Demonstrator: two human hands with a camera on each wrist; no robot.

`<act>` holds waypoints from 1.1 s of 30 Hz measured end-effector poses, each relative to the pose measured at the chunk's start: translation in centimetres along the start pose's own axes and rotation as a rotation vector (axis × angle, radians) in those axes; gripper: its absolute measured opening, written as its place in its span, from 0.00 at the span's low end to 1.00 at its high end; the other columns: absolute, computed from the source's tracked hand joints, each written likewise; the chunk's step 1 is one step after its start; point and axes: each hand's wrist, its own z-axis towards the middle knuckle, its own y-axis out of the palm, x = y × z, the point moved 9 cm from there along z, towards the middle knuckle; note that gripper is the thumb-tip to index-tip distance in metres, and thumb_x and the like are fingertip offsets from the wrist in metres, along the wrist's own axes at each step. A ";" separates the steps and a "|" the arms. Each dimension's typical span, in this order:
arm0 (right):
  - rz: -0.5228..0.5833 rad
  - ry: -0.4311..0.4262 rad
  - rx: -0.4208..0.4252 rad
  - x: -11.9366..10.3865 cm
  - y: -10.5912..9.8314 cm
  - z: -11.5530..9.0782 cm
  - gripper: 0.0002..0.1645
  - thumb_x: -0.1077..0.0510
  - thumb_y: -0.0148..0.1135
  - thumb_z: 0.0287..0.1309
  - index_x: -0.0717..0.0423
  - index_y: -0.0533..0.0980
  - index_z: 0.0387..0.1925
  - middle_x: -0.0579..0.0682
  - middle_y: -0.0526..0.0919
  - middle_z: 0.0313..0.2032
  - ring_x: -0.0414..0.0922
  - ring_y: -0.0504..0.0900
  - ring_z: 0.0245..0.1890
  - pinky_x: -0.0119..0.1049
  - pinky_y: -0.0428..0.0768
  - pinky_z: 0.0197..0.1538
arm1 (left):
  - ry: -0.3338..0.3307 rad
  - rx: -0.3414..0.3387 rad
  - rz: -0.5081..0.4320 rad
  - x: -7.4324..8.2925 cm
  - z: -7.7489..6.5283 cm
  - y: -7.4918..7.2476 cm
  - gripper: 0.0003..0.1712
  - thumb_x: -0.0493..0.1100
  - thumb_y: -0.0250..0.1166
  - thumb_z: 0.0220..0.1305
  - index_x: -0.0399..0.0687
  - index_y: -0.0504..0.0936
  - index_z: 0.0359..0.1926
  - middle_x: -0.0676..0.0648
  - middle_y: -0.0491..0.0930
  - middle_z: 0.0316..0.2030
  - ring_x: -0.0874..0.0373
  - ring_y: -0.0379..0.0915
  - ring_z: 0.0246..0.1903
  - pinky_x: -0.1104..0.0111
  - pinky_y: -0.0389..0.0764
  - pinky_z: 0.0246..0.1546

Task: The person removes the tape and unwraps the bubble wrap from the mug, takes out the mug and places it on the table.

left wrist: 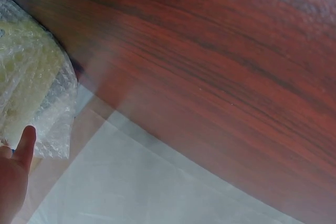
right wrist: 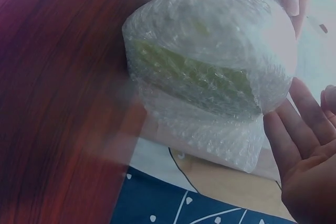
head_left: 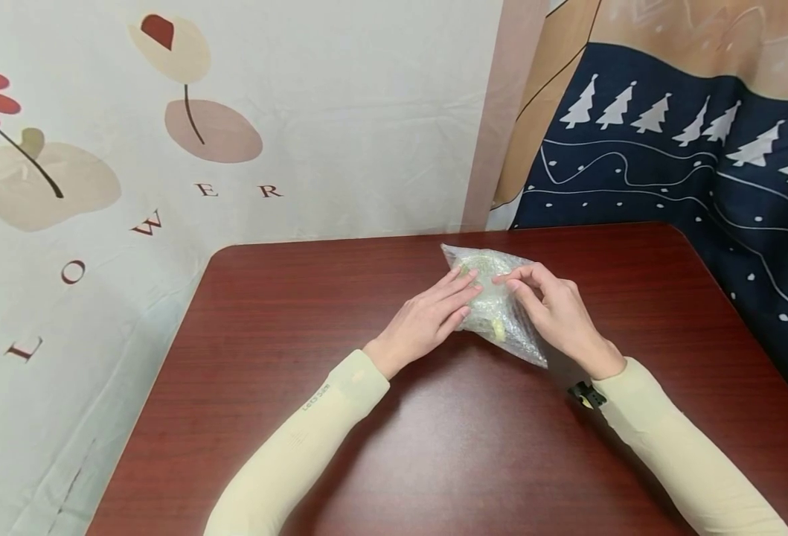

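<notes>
A bubble-wrapped package (head_left: 490, 309) lies on the table towards the back, with something yellow-green showing through the clear wrap. My left hand (head_left: 430, 316) rests on its left side, fingers nearly straight. At the right side is my right hand (head_left: 561, 313), its thumb and index fingertips close together over the wrap. In the right wrist view the other fingers (right wrist: 286, 135) lie fairly straight along the package's edge; I cannot tell whether thumb and index pinch the wrap. The left wrist view catches part of the package (left wrist: 52, 98) and one fingertip of the left hand (left wrist: 13, 182).
The reddish-brown wooden table (head_left: 300, 298) has rounded back corners. Behind it hangs a pale cloth (head_left: 367, 112) with flowers and letters, and to the right a dark blue cloth (head_left: 635, 164) with white trees. A small black device (head_left: 588, 396) is strapped at the right wrist.
</notes>
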 end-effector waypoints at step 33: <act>0.015 -0.012 0.113 1.0 -1.7 4.1 0.12 0.71 0.65 0.66 0.63 0.78 0.50 0.53 0.90 0.48 0.38 0.84 0.38 0.23 0.75 0.36 | -0.003 -0.007 0.055 -0.2 -0.2 0.4 0.24 0.44 0.60 0.78 0.46 0.76 0.71 0.46 0.69 0.74 0.50 0.57 0.76 0.69 0.58 0.74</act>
